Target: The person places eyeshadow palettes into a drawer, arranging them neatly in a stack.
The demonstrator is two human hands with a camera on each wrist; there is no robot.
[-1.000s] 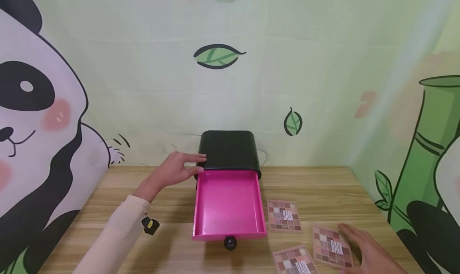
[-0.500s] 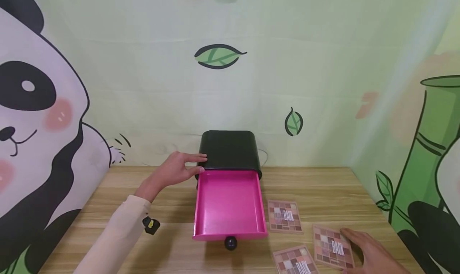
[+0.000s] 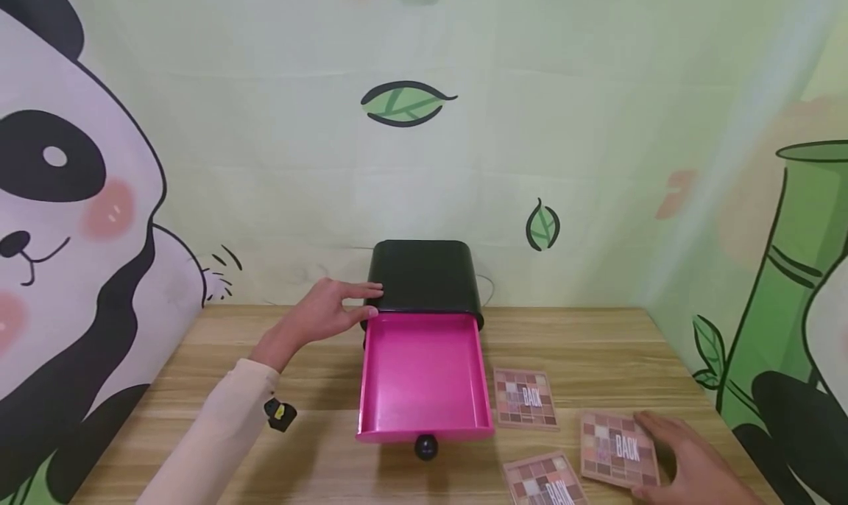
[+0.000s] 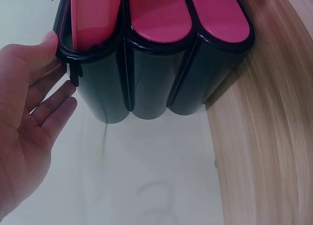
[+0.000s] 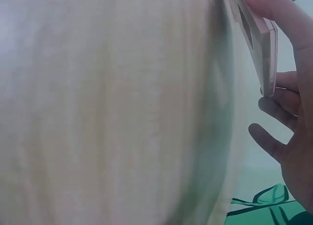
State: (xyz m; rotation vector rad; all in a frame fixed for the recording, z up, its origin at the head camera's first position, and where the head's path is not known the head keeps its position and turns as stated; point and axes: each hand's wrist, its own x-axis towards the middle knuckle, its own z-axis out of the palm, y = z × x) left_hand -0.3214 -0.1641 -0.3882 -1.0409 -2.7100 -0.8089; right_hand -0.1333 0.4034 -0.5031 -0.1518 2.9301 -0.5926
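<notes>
My right hand [image 3: 689,464]: I am pinching the far-right pink eyeshadow palette with a grid of colour squares [image 3: 618,450] by its right edge, thumb on top and fingers curling beneath, so that edge is lifting off the pale wooden table [image 3: 596,343]; the wrist view is showing the palette's thin side [image 5: 259,44] tilted between my fingers.
Writing: the held palette is reading "BACK" in white capitals; the same word is showing on the second matching palette [image 3: 525,397] beside the drawer and, partly cut off, on the third matching palette [image 3: 545,483] at the near edge.
My left hand [image 3: 327,312]: I am laying it flat, fingers straight, against the left side of the glossy black drawer cabinet [image 3: 424,275], arm reaching forward in a cream sleeve [image 3: 212,435].
Drawer: the bright pink drawer with a round black knob [image 3: 424,376] is standing pulled out toward me, just left of the palettes.
Backdrop: a panda and bamboo printed cloth [image 3: 79,196] is hanging behind the table.
</notes>
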